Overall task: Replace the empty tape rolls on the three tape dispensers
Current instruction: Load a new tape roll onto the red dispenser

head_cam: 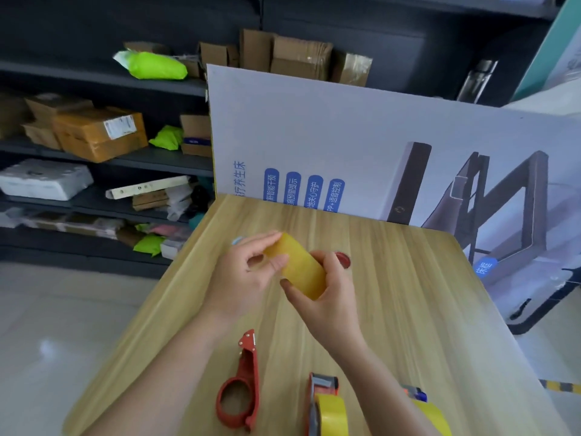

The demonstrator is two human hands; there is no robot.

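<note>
On the wooden table, by the printed display board, stock as it stands:

Item, yellow tape roll: held up above the table top, between both hands. Left hand curled on its far end, thumb and fingers pinched at the edge, seemingly picking for the loose end of tape; that is my guess. Right hand wrapped round the near end, fingers closed on the roll.

Item, red tape dispenser: lying flat near the table's front edge, its ring bare, no roll fitted. Judged outstanding.

Item, second dispenser: just to the right of the first, carrying a full yellow roll. Judged done.

Item, third dispenser: mostly hidden behind the right forearm, a yellow roll showing beneath it; whether seated properly I cannot tell. Probably done.

Item, small red round object: on the table behind the right hand, kind unclear.

Reckoning: two of three apparently reloaded; the roll in hand looks meant for the bare red one, which remains to be fitted.
</note>
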